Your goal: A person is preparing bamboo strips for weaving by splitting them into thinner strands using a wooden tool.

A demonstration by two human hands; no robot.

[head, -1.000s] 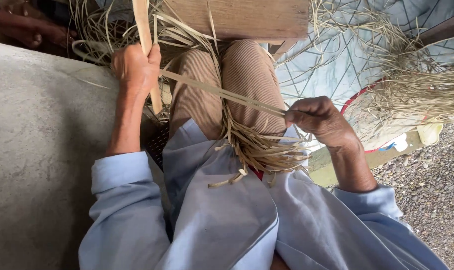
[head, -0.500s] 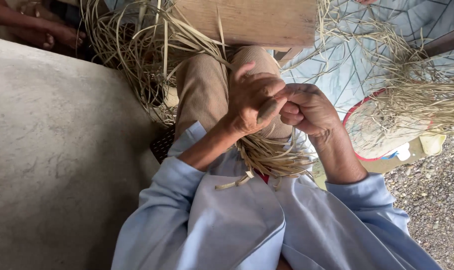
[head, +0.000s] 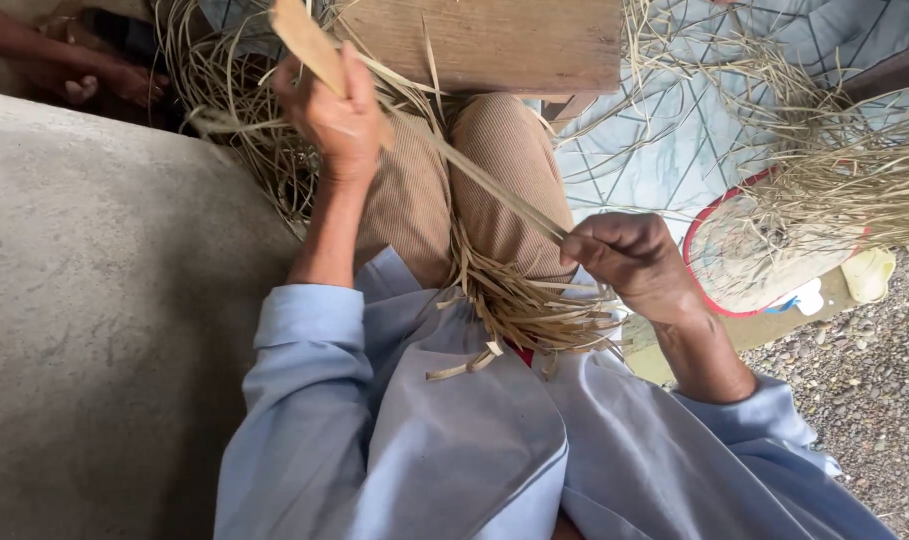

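Head view, one seated worker, looking down over the lap. Left hand point(head: 340, 115): raised near the wooden board point(head: 485, 45), fist closed round a flat pale blade-like tool point(head: 310, 45) and the upper end of a cane strip point(head: 485, 185). Right hand point(head: 630, 260): lower, over the right knee, fingers pinched shut on the strip's near end. The strip runs taut and diagonal between the two hands, across the brown trousers point(head: 505, 160). Heap of short shavings point(head: 520, 310) in the lap, against the pale blue shirt. Loose fibre bundles point(head: 835, 190) lie on the patterned mat point(head: 675, 150) to the right; concrete slab point(head: 95, 300) to the left; another person's hand point(head: 95, 80) at top left. Handling note, as judgement: keep the strip tight and straight, hold the tool at a shallow angle, and pull evenly so the strip thins without snapping.
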